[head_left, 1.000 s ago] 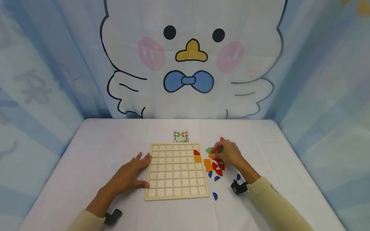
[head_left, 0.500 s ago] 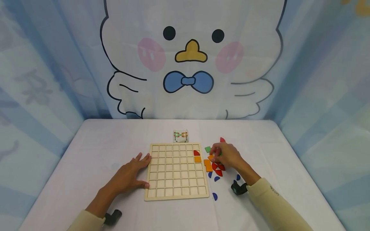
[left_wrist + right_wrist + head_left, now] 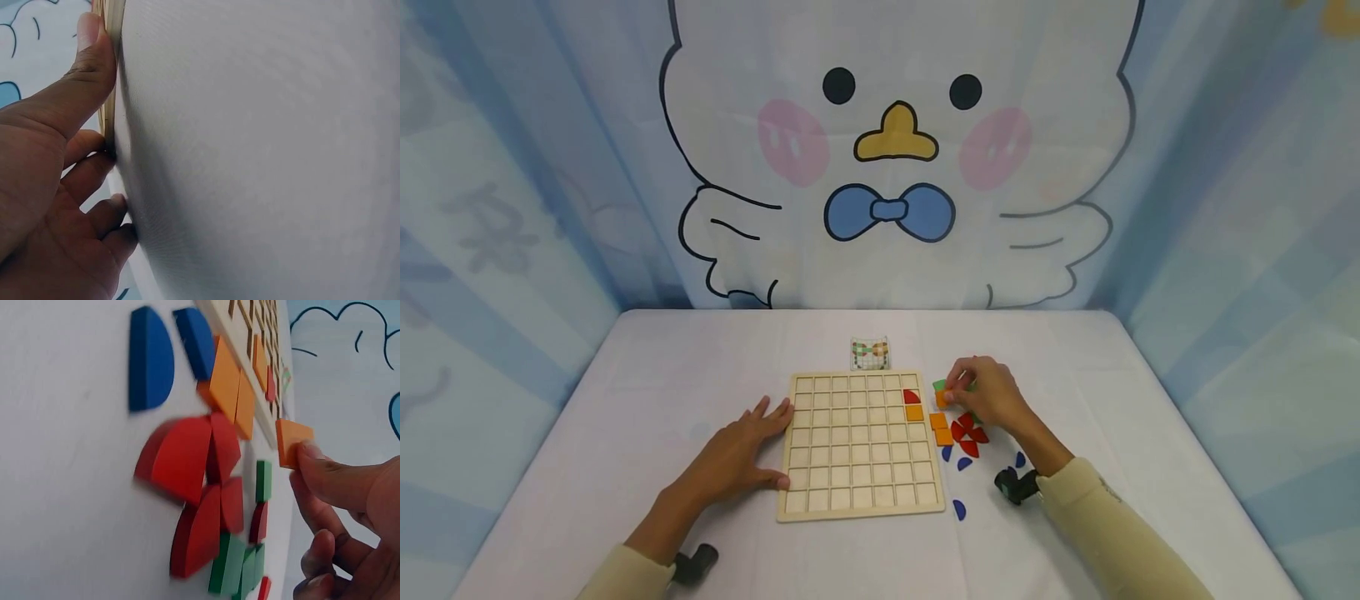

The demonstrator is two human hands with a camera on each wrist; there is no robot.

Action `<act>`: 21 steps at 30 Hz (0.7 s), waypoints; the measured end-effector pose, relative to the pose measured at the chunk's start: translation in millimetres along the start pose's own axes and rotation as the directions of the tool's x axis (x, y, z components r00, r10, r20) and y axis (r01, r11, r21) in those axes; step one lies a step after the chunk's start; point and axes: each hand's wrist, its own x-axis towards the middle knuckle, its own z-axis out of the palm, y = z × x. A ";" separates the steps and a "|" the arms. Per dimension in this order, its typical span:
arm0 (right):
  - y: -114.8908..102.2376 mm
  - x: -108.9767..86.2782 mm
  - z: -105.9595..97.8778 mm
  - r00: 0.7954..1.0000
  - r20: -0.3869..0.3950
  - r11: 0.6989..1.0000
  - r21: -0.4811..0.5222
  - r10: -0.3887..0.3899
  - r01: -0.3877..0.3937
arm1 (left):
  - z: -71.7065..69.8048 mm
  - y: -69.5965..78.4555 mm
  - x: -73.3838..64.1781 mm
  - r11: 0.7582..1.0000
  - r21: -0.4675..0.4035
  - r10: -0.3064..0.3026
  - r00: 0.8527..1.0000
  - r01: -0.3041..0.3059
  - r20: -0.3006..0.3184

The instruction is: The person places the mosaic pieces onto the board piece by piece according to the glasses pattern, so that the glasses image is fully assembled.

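Observation:
A pale wooden grid board (image 3: 861,446) lies on the white table, with a red quarter-round piece (image 3: 911,397) and an orange square (image 3: 913,412) in cells near its upper right. My left hand (image 3: 735,457) rests along the board's left edge, thumb and fingers spread and touching the rim. In my right hand (image 3: 988,390), thumb and fingertips pinch another orange square (image 3: 292,442), raised off the table in the right wrist view. Below that hand lie red quarter-round pieces (image 3: 178,453), green pieces (image 3: 228,562) and two orange squares (image 3: 226,378).
Blue half-round pieces (image 3: 959,510) are scattered right of the board. A small pattern card (image 3: 870,353) stands behind the board's far edge. Black wrist cameras (image 3: 1017,485) sit at both wrists. A printed curtain (image 3: 887,267) hangs behind the table.
The orange square has been picked up from the pile by my right hand, which has risen slightly. My left hand stays at the board's edge.

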 end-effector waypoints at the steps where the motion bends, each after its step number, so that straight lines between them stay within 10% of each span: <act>1: -2.6 0.8 1.5 1.000 -0.001 1.000 0.015 -0.003 0.003 | 0.2 -0.3 -0.1 1.000 0.002 -0.001 1.000 0.001 0.002; 21: -46.6 14.9 46.4 0.997 -0.014 0.996 0.044 -0.072 0.073 | -2.1 -0.1 0.6 1.000 -0.004 -0.024 1.000 0.024 0.010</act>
